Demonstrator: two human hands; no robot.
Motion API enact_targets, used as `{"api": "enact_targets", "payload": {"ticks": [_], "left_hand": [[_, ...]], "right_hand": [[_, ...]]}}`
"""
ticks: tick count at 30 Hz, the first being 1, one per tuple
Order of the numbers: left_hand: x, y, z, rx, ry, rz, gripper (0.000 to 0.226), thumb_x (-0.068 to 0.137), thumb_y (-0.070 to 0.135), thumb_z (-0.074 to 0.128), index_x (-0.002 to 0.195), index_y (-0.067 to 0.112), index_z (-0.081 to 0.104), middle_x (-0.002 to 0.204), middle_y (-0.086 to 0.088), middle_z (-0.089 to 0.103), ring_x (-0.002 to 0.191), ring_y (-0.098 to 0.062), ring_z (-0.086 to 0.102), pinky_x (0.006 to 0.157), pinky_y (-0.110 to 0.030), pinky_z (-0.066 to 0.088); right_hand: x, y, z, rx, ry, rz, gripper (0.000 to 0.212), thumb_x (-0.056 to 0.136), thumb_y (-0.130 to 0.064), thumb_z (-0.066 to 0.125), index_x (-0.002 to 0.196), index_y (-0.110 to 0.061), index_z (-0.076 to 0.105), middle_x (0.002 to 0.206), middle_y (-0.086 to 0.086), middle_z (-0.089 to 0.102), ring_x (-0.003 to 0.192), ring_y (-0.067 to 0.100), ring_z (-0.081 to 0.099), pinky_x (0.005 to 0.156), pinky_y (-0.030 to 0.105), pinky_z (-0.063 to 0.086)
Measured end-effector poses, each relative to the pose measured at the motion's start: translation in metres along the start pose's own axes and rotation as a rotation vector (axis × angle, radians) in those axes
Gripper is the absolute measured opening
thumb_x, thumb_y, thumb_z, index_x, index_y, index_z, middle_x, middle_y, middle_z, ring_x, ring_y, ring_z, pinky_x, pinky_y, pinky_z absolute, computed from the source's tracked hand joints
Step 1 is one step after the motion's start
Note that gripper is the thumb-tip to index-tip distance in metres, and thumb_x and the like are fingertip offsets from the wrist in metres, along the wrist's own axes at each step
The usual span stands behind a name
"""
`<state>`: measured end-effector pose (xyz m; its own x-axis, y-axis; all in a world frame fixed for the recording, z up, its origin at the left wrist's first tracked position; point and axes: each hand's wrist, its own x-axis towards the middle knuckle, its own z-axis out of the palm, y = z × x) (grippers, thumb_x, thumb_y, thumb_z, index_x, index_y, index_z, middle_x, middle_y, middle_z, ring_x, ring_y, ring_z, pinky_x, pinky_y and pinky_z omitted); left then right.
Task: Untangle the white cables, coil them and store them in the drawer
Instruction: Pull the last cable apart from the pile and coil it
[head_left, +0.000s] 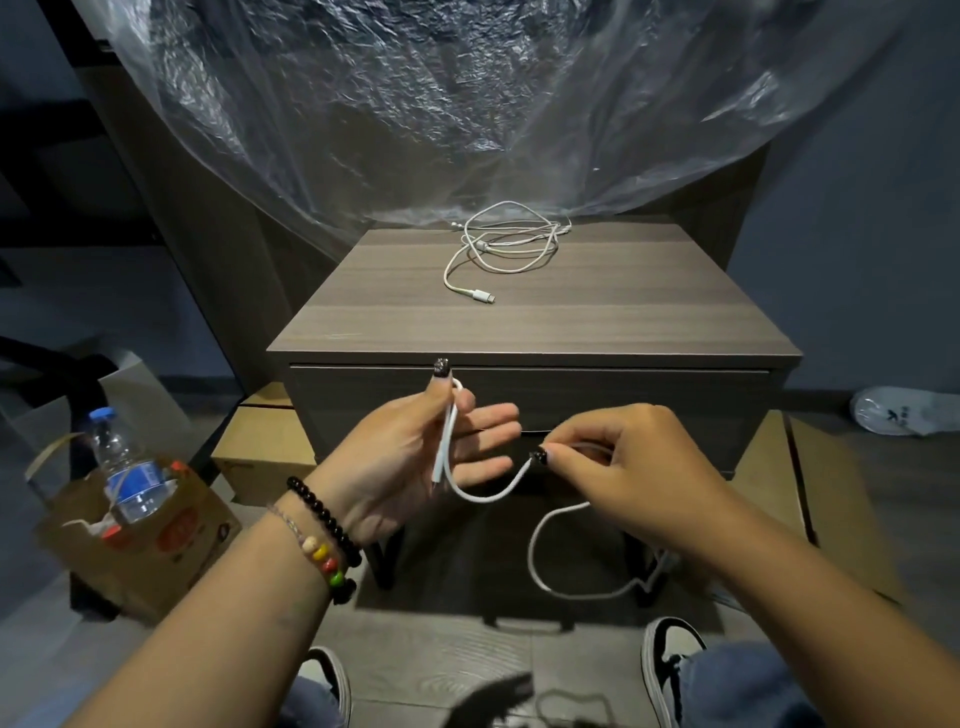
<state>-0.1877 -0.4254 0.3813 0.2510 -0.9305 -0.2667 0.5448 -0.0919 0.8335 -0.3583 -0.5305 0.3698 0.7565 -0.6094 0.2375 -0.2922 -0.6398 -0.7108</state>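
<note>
I hold one white cable in front of the closed drawer of a brown nightstand. My left hand is palm up and pinches the cable's plug end between thumb and index finger, other fingers straight. My right hand pinches the same cable further along. From it the rest hangs in a loop toward the floor. A second white cable lies in a loose tangle on the nightstand top, its plug pointing toward me.
Crumpled clear plastic sheeting hangs behind the nightstand. A brown paper bag with a water bottle stands on the floor at left, cardboard boxes beside the nightstand. My shoes are below.
</note>
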Motion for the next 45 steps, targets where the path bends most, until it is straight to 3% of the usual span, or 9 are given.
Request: {"api": "enact_targets", "payload": {"ticks": [4,6,8,14,20,28,36,42,45], "left_hand": [[-0.005,-0.01,0.011,0.057,-0.065,-0.037,0.031,0.095,0.036,0.039,0.085,0.009,0.051,0.085,-0.015,0.07,0.075,-0.026,0.07,0.083,-0.048,0.052],[-0.005,-0.015,0.017,0.108,-0.04,-0.039,0.031,0.092,0.037,0.042,0.089,0.008,0.051,0.076,-0.014,0.058,0.06,-0.021,0.059,0.074,-0.042,0.059],[-0.004,-0.018,0.02,0.166,0.002,-0.038,0.032,0.091,0.038,0.044,0.093,0.007,0.052,0.076,-0.017,0.051,0.06,-0.021,0.055,0.065,-0.035,0.061],[0.0,-0.022,0.016,0.371,0.01,-0.101,0.035,0.1,0.038,0.039,0.101,0.009,0.059,0.073,-0.01,0.068,0.062,-0.015,0.067,0.06,-0.03,0.058],[0.005,-0.027,0.014,0.406,-0.044,-0.125,0.037,0.099,0.044,0.038,0.103,0.013,0.057,0.058,0.005,0.042,0.05,-0.005,0.033,0.043,-0.015,0.027],[0.004,-0.023,0.016,0.338,0.02,-0.053,0.044,0.101,0.041,0.029,0.074,0.013,0.05,0.05,0.006,0.029,0.044,-0.006,0.02,0.048,-0.022,0.011],[0.003,-0.002,-0.004,-0.19,-0.014,-0.011,0.039,0.095,0.042,0.036,0.071,0.014,0.048,0.049,0.008,0.025,0.036,-0.003,0.022,0.036,-0.014,0.013],[-0.001,-0.006,0.0,-0.032,-0.028,0.059,0.031,0.099,0.035,0.032,0.079,0.016,0.045,0.061,0.002,0.042,0.043,-0.005,0.038,0.038,-0.016,0.035],[-0.001,-0.009,0.002,0.015,-0.06,0.073,0.026,0.099,0.028,0.035,0.079,0.013,0.044,0.057,0.002,0.042,0.036,-0.003,0.034,0.033,-0.014,0.029]], "right_hand": [[0.001,-0.004,0.0,-0.002,0.042,-0.068,0.012,0.087,-0.025,0.066,0.092,-0.028,0.077,0.078,-0.014,0.072,0.075,0.0,0.065,0.068,0.02,0.052],[0.001,-0.005,0.003,-0.026,0.053,-0.1,0.012,0.088,-0.026,0.066,0.093,-0.028,0.077,0.08,-0.013,0.072,0.076,0.003,0.065,0.071,0.028,0.055],[0.001,-0.004,0.007,-0.06,0.066,-0.133,0.012,0.088,-0.029,0.066,0.093,-0.028,0.076,0.081,-0.013,0.072,0.076,0.005,0.066,0.07,0.034,0.056],[0.001,-0.003,0.013,-0.086,0.08,-0.114,0.017,0.089,-0.038,0.061,0.096,-0.03,0.074,0.084,-0.013,0.072,0.079,0.006,0.065,0.072,0.037,0.056],[0.003,-0.001,0.015,-0.067,0.105,-0.058,0.014,0.086,-0.04,0.063,0.091,-0.031,0.073,0.082,-0.014,0.07,0.08,0.004,0.065,0.073,0.037,0.056],[0.006,-0.001,0.001,-0.094,0.071,-0.005,0.032,0.079,-0.056,0.058,0.085,-0.028,0.072,0.069,-0.012,0.063,0.067,0.006,0.058,0.062,0.033,0.051],[0.009,0.007,-0.01,-0.11,-0.067,0.078,0.015,0.094,-0.031,0.055,0.084,-0.029,0.065,0.071,-0.01,0.066,0.067,0.006,0.065,0.07,0.037,0.058],[0.01,0.009,-0.013,-0.089,0.031,0.05,0.014,0.095,-0.028,0.053,0.085,-0.027,0.064,0.074,-0.009,0.067,0.069,0.008,0.065,0.07,0.042,0.057],[0.008,0.008,-0.01,-0.011,0.096,0.038,0.015,0.097,-0.025,0.051,0.089,-0.024,0.063,0.074,-0.008,0.068,0.067,0.006,0.066,0.067,0.037,0.058]]}}
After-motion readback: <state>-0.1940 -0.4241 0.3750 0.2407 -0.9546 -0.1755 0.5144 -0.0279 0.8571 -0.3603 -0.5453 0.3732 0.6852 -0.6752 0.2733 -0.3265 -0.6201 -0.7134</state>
